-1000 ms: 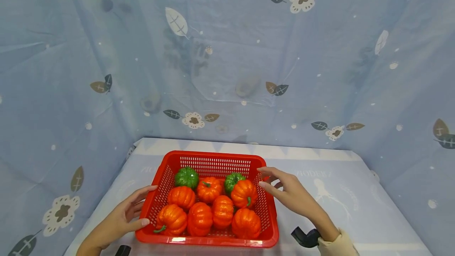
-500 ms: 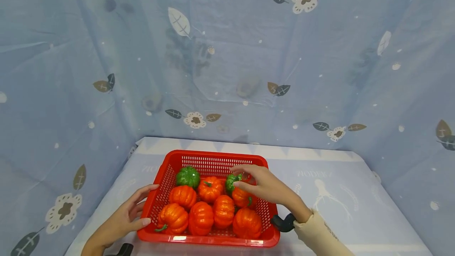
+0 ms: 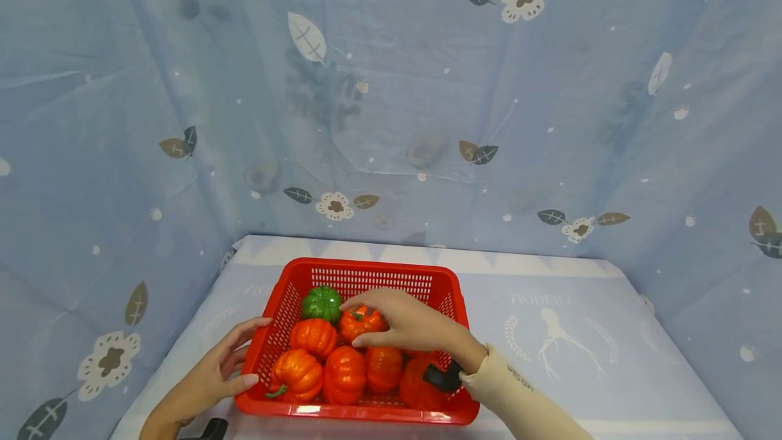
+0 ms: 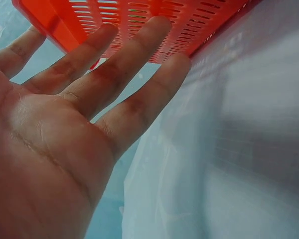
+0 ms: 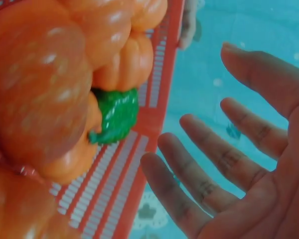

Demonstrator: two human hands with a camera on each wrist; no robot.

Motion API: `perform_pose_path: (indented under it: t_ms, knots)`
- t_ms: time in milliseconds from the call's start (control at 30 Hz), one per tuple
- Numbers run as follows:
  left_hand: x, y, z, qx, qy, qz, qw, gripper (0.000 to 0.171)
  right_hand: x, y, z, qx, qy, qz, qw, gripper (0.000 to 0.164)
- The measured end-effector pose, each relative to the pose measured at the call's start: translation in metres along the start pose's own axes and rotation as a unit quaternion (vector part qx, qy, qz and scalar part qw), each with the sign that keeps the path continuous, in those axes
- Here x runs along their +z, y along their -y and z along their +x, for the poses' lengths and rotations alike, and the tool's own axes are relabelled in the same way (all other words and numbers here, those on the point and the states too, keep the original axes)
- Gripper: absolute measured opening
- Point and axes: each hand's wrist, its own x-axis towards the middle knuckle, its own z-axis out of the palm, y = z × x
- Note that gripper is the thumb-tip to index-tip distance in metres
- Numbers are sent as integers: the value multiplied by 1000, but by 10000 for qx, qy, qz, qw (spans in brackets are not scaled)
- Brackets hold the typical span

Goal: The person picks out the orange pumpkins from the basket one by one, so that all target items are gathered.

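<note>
A red plastic basket (image 3: 342,411) holds several ribbed orange pumpkins, such as this one at the front left (image 3: 296,375), and a green pumpkin (image 3: 322,303) in the back left corner. My left hand (image 3: 210,367) is at the basket's left side, fingers extended; the left wrist view shows its fingertips (image 4: 159,25) against the slotted wall. Over the basket reaches my right hand (image 3: 406,321), fingers and thumb spread around the orange pumpkin (image 3: 360,324) at the back middle. In the right wrist view the palm faces the pumpkins with nothing in it. Its forearm hides pumpkins on the right.
The basket stands on a table with a pale patterned cloth (image 3: 550,304), which extends to the right. Blue curtains (image 3: 391,100) with leaf and flower prints enclose the back and sides. A black strap piece (image 3: 444,377) sits at the right wrist.
My right hand has moved left from the basket's right rim, past the green pumpkin on the right, to the orange pumpkin at the back middle. My left hand has stayed at the left side.
</note>
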Motion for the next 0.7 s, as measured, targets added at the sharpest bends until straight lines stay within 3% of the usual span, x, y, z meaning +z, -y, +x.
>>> perform_pose_path:
  t_ms: [267, 700]
  knots:
    - [-2, 1, -1, 44, 87, 34, 9999, 76, 16, 15, 31, -664, 609, -321, 9954, 59]
    - [-2, 0, -1, 149, 168, 51, 9997, 76, 46, 33, 70, -978, 1479, -650, 9820, 67]
